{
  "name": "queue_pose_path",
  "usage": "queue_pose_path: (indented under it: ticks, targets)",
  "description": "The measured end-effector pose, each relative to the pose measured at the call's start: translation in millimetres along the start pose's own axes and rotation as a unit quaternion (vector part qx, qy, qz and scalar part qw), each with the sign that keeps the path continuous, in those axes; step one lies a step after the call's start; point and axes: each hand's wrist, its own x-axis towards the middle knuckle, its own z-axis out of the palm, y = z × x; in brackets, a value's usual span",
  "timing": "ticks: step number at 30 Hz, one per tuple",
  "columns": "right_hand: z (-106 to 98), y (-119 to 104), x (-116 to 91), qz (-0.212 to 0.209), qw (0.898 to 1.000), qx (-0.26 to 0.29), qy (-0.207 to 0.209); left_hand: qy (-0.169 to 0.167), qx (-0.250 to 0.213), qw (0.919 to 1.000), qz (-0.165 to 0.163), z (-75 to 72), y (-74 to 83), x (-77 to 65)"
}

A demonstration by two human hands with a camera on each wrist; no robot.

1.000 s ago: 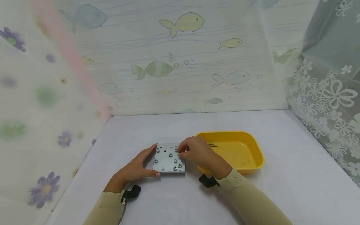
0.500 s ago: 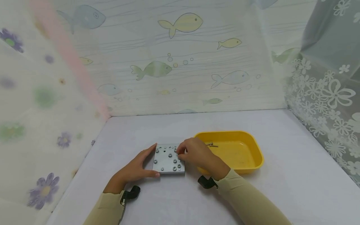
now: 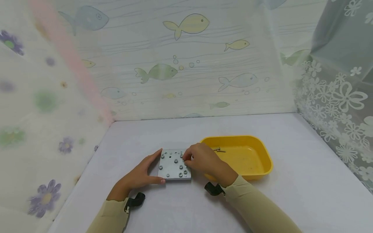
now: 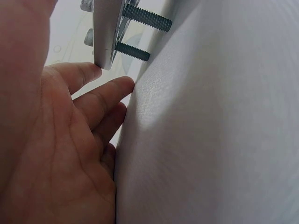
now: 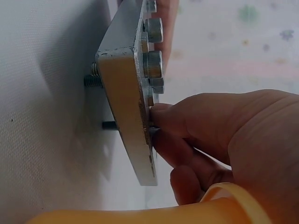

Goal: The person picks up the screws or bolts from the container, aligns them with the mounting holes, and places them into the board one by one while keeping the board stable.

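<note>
A silvery metal plate [image 3: 169, 170] carries several socket-head screws and some bare holes. Threaded shanks [image 4: 148, 18] stick out of its underside in the left wrist view, holding it above the table. My left hand [image 3: 138, 174] spans its left side, thumb on the near edge and forefinger at the far corner. On the right part of the plate, my right hand [image 3: 205, 158] pinches a small screw between thumb and forefinger. The fingertips mostly hide this screw. Close by, a larger screw head [image 5: 153, 64] stands proud of the plate in the right wrist view.
Right of the plate stands a yellow tray [image 3: 253, 157], its left rim partly behind my right hand. A few loose screws [image 3: 219, 150] lie in its left end. A white cloth [image 3: 180, 207] covers the table, and patterned curtains hang around it.
The head view drifts very slightly. My right fingertips shift a little toward me at the same spot on the plate, while the left hand and the plate stay put.
</note>
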Motion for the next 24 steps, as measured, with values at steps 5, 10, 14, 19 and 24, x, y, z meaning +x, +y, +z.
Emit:
queue_pose_path:
  ticks: [5, 10, 14, 19, 24]
  targets:
    - [-1.8, 0.5, 1.1, 0.013, 1.000, 0.003, -0.002, -0.005, 0.004, 1.0000, -0.004, -1.0, -1.5, 0.7]
    - [-10.0, 0.0, 1.3, 0.016, 1.000, 0.015, 0.006, -0.006, 0.003, 0.9999, -0.010, -2.8, -1.1, -0.1]
    - [-25.9, -1.3, -0.6, 0.006, 1.000, 0.022, 0.010, -0.001, 0.001, 1.0000, -0.002, -2.5, -0.9, -0.2]
    - [-44.0, 2.1, -1.8, -0.012, 1.000, 0.004, 0.019, 0.000, -0.003, 1.0000, -0.001, -1.7, -1.0, -0.4]
    - [-58.9, 5.8, -0.8, -0.017, 0.999, -0.024, 0.023, -0.002, -0.005, 1.0000, -0.004, -0.7, -0.4, -0.4]
